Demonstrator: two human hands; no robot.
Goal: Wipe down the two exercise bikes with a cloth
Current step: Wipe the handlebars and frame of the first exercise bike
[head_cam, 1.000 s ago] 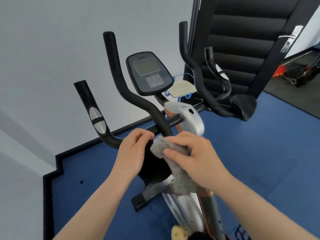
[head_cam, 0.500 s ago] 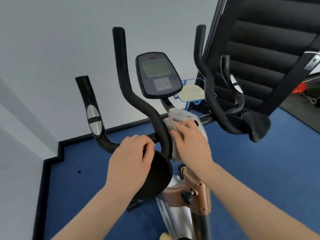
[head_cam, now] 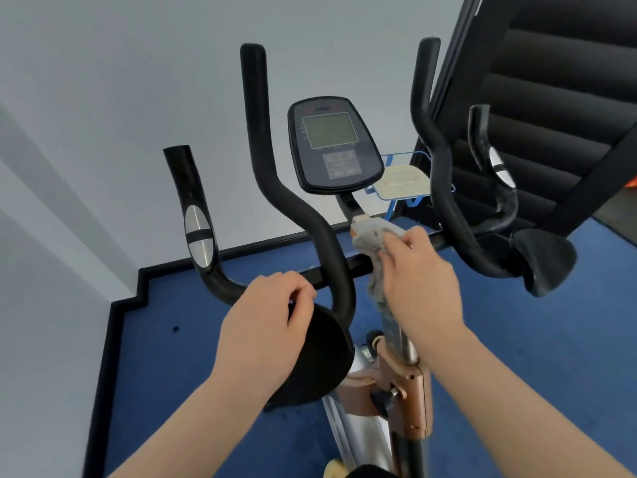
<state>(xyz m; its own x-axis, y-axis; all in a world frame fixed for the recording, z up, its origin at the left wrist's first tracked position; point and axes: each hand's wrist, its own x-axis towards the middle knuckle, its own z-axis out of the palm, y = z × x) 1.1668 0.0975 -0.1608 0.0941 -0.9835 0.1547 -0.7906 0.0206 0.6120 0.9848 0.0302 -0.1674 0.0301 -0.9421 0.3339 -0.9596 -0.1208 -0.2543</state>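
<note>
Your right hand (head_cam: 418, 284) grips the crumpled grey fleecy cloth (head_cam: 374, 250), fingers curled over it, and presses it against the top of the silver-and-copper centre post (head_cam: 400, 343) of the black exercise bike, just below the console. The cloth looks matted and bunched; its upper wad lies on the post head and a tail hangs down along the post, so its long axis runs roughly up and down, following the post.

The oval black console (head_cam: 332, 146) stands just above the cloth, tilted back towards you. It carries a greenish-grey square screen and a block of small buttons beneath; there is red lettering along its top edge, too blurred to read.

Your left hand (head_cam: 265, 326) sits below and left of the console, fingers curled round the black crossbar (head_cam: 317, 276) beside the base of the tall curved black foam handlebar (head_cam: 272, 174). Under that hand lies a round black elbow pad (head_cam: 317, 353).

Further left of the console rises the shorter black grip with silver pulse sensors (head_cam: 194, 232). To the console's right stand the matching tall black bar (head_cam: 437, 160), a second sensor grip (head_cam: 496, 167) and another black elbow pad (head_cam: 544, 260).

Just behind the console, to its right, a cream pad on a blue wire frame (head_cam: 403, 182) shows. Blue carpet (head_cam: 534, 339) spreads beneath, with a white wall (head_cam: 103, 98) behind and a black ribbed padded panel (head_cam: 551, 81) at far right.
</note>
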